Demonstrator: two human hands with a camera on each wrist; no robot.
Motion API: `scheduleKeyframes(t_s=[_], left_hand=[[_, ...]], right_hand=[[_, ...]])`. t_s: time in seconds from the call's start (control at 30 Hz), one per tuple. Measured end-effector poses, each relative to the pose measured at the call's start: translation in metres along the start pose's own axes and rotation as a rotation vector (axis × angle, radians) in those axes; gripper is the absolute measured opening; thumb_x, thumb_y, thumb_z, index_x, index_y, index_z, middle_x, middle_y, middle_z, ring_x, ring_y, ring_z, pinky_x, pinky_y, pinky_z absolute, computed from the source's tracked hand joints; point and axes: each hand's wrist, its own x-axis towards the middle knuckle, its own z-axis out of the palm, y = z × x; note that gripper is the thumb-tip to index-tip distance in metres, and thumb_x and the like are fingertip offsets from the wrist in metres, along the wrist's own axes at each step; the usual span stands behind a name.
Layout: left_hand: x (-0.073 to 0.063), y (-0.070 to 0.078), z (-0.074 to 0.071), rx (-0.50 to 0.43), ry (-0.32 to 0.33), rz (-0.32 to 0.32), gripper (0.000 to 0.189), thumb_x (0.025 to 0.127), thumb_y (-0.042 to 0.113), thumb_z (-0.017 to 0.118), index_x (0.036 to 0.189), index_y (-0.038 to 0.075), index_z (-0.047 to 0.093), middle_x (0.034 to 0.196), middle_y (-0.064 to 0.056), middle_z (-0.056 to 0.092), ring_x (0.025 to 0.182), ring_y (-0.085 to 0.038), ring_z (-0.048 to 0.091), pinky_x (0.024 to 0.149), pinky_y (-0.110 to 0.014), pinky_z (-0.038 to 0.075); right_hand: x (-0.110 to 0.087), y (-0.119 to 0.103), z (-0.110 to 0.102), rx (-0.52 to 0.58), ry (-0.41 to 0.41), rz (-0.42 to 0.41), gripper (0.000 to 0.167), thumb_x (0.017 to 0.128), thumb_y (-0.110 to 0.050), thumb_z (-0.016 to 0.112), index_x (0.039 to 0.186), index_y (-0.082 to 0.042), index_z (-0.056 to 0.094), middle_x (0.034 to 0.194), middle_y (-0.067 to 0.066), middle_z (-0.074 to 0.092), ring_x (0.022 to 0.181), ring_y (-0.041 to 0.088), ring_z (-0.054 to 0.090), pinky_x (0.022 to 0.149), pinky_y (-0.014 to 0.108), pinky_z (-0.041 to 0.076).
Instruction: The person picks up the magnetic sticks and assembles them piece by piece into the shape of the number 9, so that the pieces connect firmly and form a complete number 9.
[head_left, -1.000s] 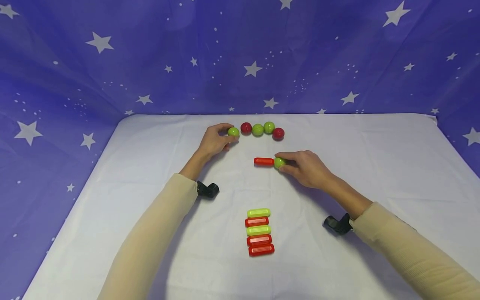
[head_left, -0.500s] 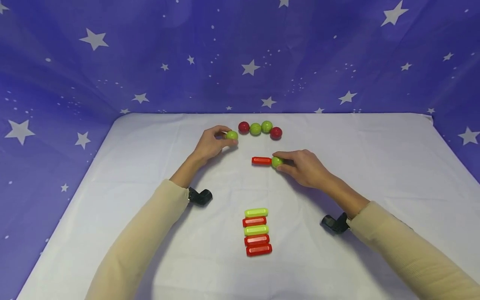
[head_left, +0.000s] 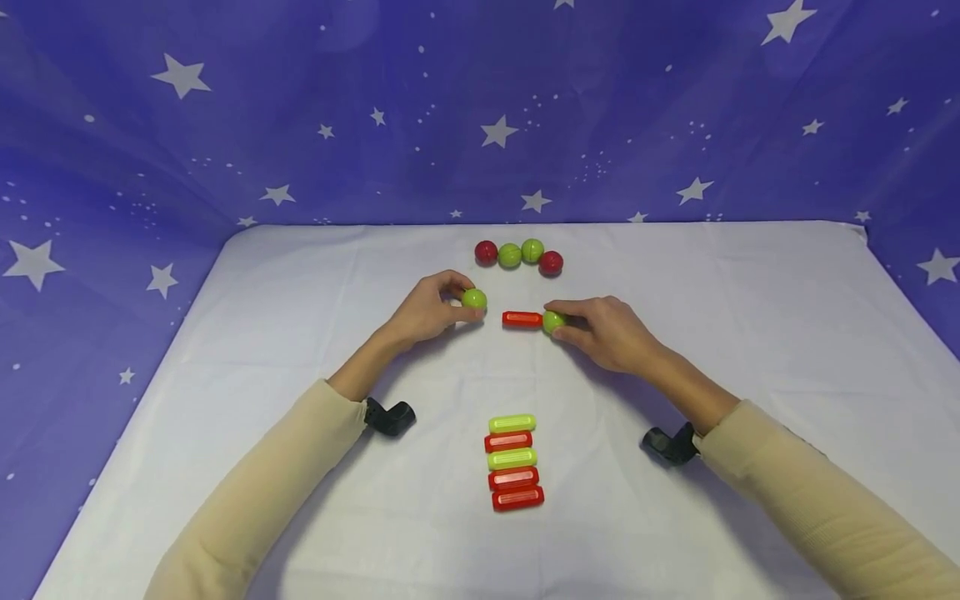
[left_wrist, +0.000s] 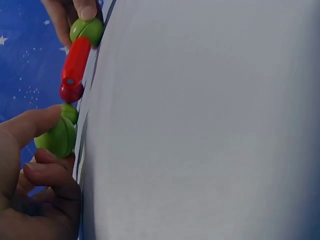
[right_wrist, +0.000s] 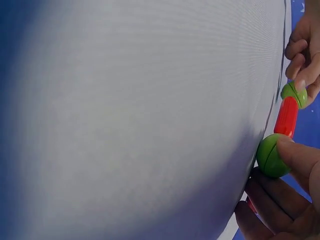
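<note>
My left hand (head_left: 431, 312) pinches a green ball (head_left: 474, 300) between thumb and fingers, just left of a red stick (head_left: 521, 320). A gap shows between that ball and the stick's left end in the head view. On the stick's right end sits a second green ball (head_left: 553, 322), which my right hand (head_left: 611, 333) pinches from the right. The right wrist view shows the red stick (right_wrist: 286, 117) lying between both green balls, the nearer one (right_wrist: 273, 156) under my right thumb. In the left wrist view the stick's free end (left_wrist: 70, 81) faces the camera, with a hole in it.
Behind the hands, two red balls (head_left: 486, 253) and two green balls (head_left: 509, 255) lie in a row on the white cloth. Nearer, several red and yellow-green sticks (head_left: 513, 459) lie stacked side by side. A blue star-patterned curtain (head_left: 337, 125) stands at the back.
My left hand has taken the green ball from the left end of the back row and brought it nearer, beside the red stick. The right hand stays in place, pinching its ball.
</note>
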Motion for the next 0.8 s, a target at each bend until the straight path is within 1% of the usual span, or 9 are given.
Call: scheduleKeyframes(t_s=[0.1, 0.2, 0.33, 0.4, 0.6, 0.8], left_hand=[[-0.004, 0.001, 0.002, 0.037, -0.035, 0.018, 0.042, 0.081, 0.018, 0.081, 0.115, 0.006, 0.06, 0.108, -0.008, 0.061, 0.091, -0.021, 0.053, 0.069, -0.03, 0.045], [-0.007, 0.003, 0.005, 0.05, -0.066, 0.041, 0.042, 0.081, 0.017, 0.082, 0.115, 0.006, 0.06, 0.106, -0.008, 0.061, 0.088, -0.021, 0.052, 0.07, -0.031, 0.043], [-0.01, 0.005, 0.008, 0.064, -0.091, 0.06, 0.048, 0.082, 0.017, 0.081, 0.123, 0.006, 0.06, 0.108, -0.009, 0.062, 0.081, -0.02, 0.05, 0.07, -0.031, 0.041], [-0.011, 0.006, 0.009, 0.077, -0.096, 0.064, 0.049, 0.082, 0.017, 0.08, 0.125, 0.007, 0.061, 0.109, -0.009, 0.062, 0.081, -0.02, 0.051, 0.07, -0.032, 0.042], [-0.011, 0.006, 0.011, 0.117, -0.095, 0.08, 0.043, 0.083, 0.017, 0.079, 0.121, 0.006, 0.064, 0.11, -0.007, 0.063, 0.095, -0.021, 0.052, 0.08, -0.034, 0.042], [-0.01, 0.006, 0.012, 0.146, -0.096, 0.101, 0.043, 0.083, 0.017, 0.079, 0.122, 0.006, 0.064, 0.111, -0.007, 0.063, 0.102, -0.022, 0.054, 0.088, -0.035, 0.041]], right_hand=[[0.0, -0.001, 0.0, -0.002, -0.003, 0.003, 0.043, 0.092, -0.015, 0.071, 0.133, -0.006, 0.062, 0.13, 0.015, 0.061, 0.124, 0.034, 0.055, 0.102, 0.053, 0.039], [0.001, -0.001, 0.0, -0.005, -0.005, 0.004, 0.043, 0.092, -0.015, 0.071, 0.133, -0.006, 0.062, 0.13, 0.015, 0.061, 0.124, 0.034, 0.054, 0.103, 0.053, 0.038], [0.0, 0.0, 0.0, -0.006, 0.0, 0.004, 0.042, 0.092, -0.016, 0.071, 0.133, -0.006, 0.062, 0.13, 0.014, 0.062, 0.124, 0.034, 0.055, 0.104, 0.054, 0.037], [0.0, 0.0, 0.0, -0.004, 0.004, 0.002, 0.042, 0.092, -0.016, 0.071, 0.132, -0.006, 0.063, 0.13, 0.014, 0.062, 0.123, 0.034, 0.055, 0.104, 0.054, 0.036], [0.0, 0.0, 0.0, -0.002, 0.009, -0.003, 0.042, 0.092, -0.016, 0.071, 0.132, -0.006, 0.063, 0.13, 0.015, 0.062, 0.123, 0.034, 0.056, 0.103, 0.055, 0.036], [0.0, 0.0, 0.001, -0.006, 0.005, 0.007, 0.043, 0.092, -0.017, 0.071, 0.133, -0.007, 0.062, 0.131, 0.014, 0.061, 0.124, 0.034, 0.055, 0.104, 0.054, 0.037]])
